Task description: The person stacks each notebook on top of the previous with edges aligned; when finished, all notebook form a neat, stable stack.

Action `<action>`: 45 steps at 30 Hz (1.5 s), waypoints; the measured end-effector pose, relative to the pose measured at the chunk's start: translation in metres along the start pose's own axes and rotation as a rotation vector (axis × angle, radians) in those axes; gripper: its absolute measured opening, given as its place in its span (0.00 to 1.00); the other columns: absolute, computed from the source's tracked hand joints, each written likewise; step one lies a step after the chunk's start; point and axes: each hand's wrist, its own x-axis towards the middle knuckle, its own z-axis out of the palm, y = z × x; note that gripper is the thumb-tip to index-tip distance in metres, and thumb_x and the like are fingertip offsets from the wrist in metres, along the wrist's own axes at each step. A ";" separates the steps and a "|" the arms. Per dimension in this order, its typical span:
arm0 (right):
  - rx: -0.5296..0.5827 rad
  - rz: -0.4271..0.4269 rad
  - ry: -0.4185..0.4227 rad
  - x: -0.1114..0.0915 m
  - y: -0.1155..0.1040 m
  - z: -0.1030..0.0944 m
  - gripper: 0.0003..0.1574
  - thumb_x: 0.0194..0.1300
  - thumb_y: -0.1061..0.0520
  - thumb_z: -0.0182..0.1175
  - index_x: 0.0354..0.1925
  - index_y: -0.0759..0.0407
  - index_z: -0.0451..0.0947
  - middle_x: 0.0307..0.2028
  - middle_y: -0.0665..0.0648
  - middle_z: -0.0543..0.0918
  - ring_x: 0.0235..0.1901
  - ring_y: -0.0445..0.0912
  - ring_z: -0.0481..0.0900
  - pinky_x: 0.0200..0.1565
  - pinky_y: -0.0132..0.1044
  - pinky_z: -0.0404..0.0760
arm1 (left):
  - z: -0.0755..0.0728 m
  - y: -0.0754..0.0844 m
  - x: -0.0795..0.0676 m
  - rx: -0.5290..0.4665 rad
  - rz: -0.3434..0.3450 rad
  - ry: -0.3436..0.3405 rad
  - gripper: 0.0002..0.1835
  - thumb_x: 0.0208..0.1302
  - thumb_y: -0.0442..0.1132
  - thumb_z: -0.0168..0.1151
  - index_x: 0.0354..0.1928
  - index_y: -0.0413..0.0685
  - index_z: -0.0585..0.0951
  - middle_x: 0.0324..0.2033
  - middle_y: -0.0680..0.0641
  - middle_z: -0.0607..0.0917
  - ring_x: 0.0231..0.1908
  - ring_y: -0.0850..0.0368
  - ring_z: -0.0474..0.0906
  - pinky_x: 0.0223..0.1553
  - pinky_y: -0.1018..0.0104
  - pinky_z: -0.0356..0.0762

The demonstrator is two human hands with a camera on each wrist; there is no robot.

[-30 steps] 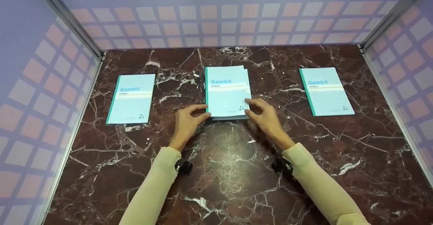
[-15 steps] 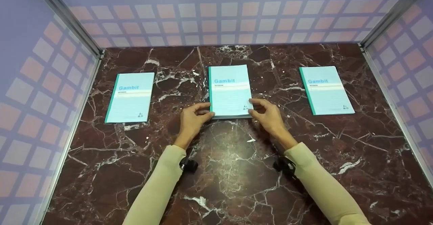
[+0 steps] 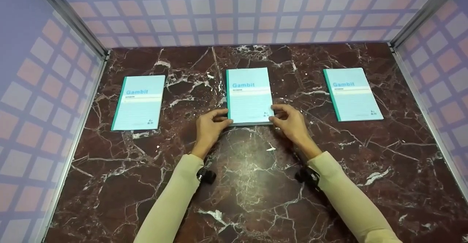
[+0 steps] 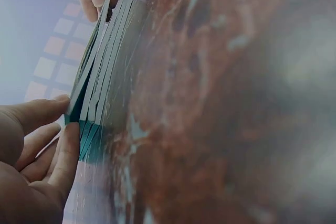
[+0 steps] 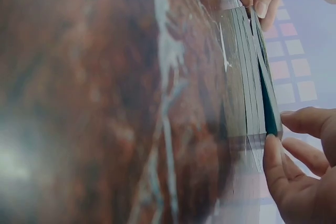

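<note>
holds top notebook [image 3: 249, 98] slightly raised at near edge above stack [image 4: 103, 72], pinching both near corners with fingers of left hand [image 3: 209, 128] and right hand [image 3: 295, 125]. has stack lying on table [image 3: 245, 184] between left notebook [image 3: 139, 102] and right notebook [image 3: 353, 95], well apart.

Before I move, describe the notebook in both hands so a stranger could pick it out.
On the dark marbled table, find the stack midway in the row. Its top notebook is pale blue with a green spine. Unlike the left notebook and right notebook, it is held at its near corners by the left hand and right hand.
</note>
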 end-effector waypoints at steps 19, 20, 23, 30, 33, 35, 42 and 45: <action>-0.148 -0.055 -0.083 -0.004 0.002 -0.005 0.31 0.64 0.68 0.75 0.65 0.64 0.83 0.54 0.68 0.87 0.50 0.60 0.89 0.53 0.50 0.88 | -0.003 -0.006 -0.006 0.107 0.148 -0.082 0.24 0.60 0.27 0.79 0.60 0.40 0.87 0.57 0.42 0.87 0.49 0.48 0.90 0.48 0.66 0.87; -0.158 -0.058 -0.083 -0.004 0.003 -0.005 0.30 0.64 0.68 0.75 0.65 0.63 0.83 0.54 0.68 0.87 0.50 0.59 0.89 0.53 0.50 0.88 | -0.002 -0.006 -0.006 0.115 0.159 -0.075 0.23 0.60 0.28 0.79 0.59 0.39 0.87 0.57 0.42 0.87 0.49 0.49 0.90 0.48 0.66 0.87; -0.176 -0.061 -0.087 -0.004 0.004 -0.006 0.30 0.65 0.67 0.74 0.64 0.61 0.84 0.56 0.67 0.87 0.52 0.59 0.88 0.52 0.50 0.88 | -0.002 -0.007 -0.007 0.140 0.177 -0.058 0.22 0.60 0.28 0.79 0.58 0.40 0.88 0.57 0.44 0.87 0.50 0.49 0.89 0.48 0.64 0.88; -0.187 -0.083 -0.088 -0.003 0.003 -0.007 0.28 0.65 0.66 0.75 0.63 0.60 0.85 0.58 0.65 0.85 0.55 0.59 0.86 0.52 0.50 0.87 | -0.001 -0.005 -0.008 0.200 0.200 -0.034 0.21 0.61 0.28 0.78 0.57 0.41 0.89 0.56 0.45 0.88 0.51 0.50 0.89 0.50 0.60 0.88; -0.197 -0.094 -0.091 -0.002 0.003 -0.008 0.27 0.65 0.65 0.75 0.63 0.60 0.85 0.58 0.64 0.85 0.56 0.59 0.86 0.50 0.50 0.87 | 0.000 -0.005 -0.009 0.212 0.216 -0.028 0.20 0.61 0.28 0.78 0.56 0.41 0.89 0.56 0.45 0.88 0.50 0.49 0.89 0.49 0.59 0.88; -0.204 -0.099 -0.093 -0.002 0.003 -0.008 0.27 0.66 0.65 0.75 0.63 0.60 0.85 0.58 0.63 0.85 0.57 0.59 0.86 0.50 0.50 0.86 | 0.001 -0.006 -0.009 0.223 0.228 -0.022 0.20 0.62 0.28 0.78 0.56 0.41 0.89 0.56 0.45 0.88 0.50 0.48 0.90 0.49 0.58 0.88; -0.200 -0.104 -0.092 -0.002 0.004 -0.007 0.27 0.65 0.66 0.75 0.62 0.60 0.85 0.59 0.61 0.85 0.57 0.59 0.85 0.55 0.51 0.86 | 0.004 -0.008 -0.010 0.231 0.242 -0.012 0.19 0.62 0.26 0.77 0.55 0.40 0.89 0.55 0.44 0.88 0.51 0.46 0.89 0.50 0.56 0.88; -0.208 -0.109 -0.093 -0.002 0.005 -0.006 0.27 0.64 0.66 0.75 0.62 0.61 0.85 0.59 0.61 0.85 0.57 0.59 0.85 0.55 0.51 0.86 | 0.004 -0.008 -0.011 0.233 0.237 -0.007 0.19 0.61 0.26 0.77 0.55 0.40 0.89 0.54 0.44 0.88 0.51 0.46 0.89 0.49 0.56 0.89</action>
